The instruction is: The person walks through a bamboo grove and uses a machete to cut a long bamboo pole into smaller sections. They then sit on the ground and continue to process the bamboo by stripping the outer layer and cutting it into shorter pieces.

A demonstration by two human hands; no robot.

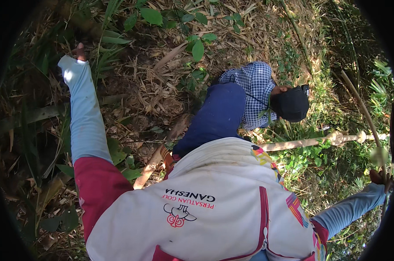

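Observation:
My left arm, in a light blue sleeve, reaches out to the upper left, and my left hand (78, 55) is beside green leaves. One stretched digit shows past the cuff; the other fingers are hidden, so its grip is unclear. At the far right edge my right hand (381, 177) closes around a thin brown stick (361, 103), which slants up and left from it. The lower end of the stick runs into shadow. A pale, knobbly bamboo pole (301, 142) lies beyond my right shoulder, apart from that hand.
Another person (254, 93) in a checked shirt, navy trousers and dark cap bends low just ahead of me. Dry leaf litter (151, 93) covers the ground. A pale stem (40, 114) lies at left; leafy plants (198, 48) stand ahead, with denser greenery at right.

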